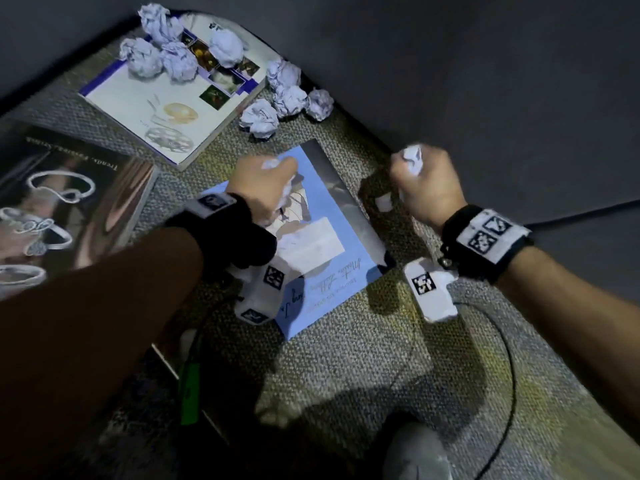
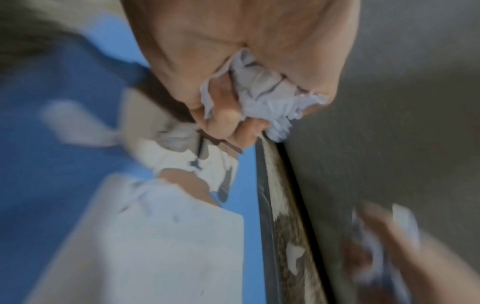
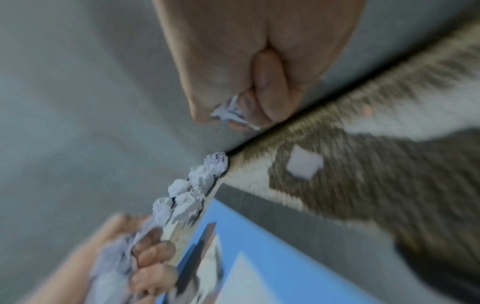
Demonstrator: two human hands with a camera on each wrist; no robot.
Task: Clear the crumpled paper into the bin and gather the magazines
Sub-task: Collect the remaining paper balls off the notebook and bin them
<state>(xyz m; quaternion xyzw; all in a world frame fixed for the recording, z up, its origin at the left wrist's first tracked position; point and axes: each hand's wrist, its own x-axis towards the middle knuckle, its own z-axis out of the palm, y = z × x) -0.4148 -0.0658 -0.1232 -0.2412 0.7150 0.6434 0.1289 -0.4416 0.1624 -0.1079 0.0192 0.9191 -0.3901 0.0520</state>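
Both fisted, left hand (image 1: 265, 183) and right hand (image 1: 424, 188) clutch crumpled paper (image 1: 414, 159).

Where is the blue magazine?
In the head view, the flat blue magazine lies mid-frame on the woven grey rug, partly under the left hand, left of the right hand.

Both forearms were bare. Each wrist wore a black band (image 1: 485, 244) with a white panel of black square markers; a white marker block (image 1: 433, 289) hung below each band, and a thin black cable (image 1: 509, 375) trailed from the right block
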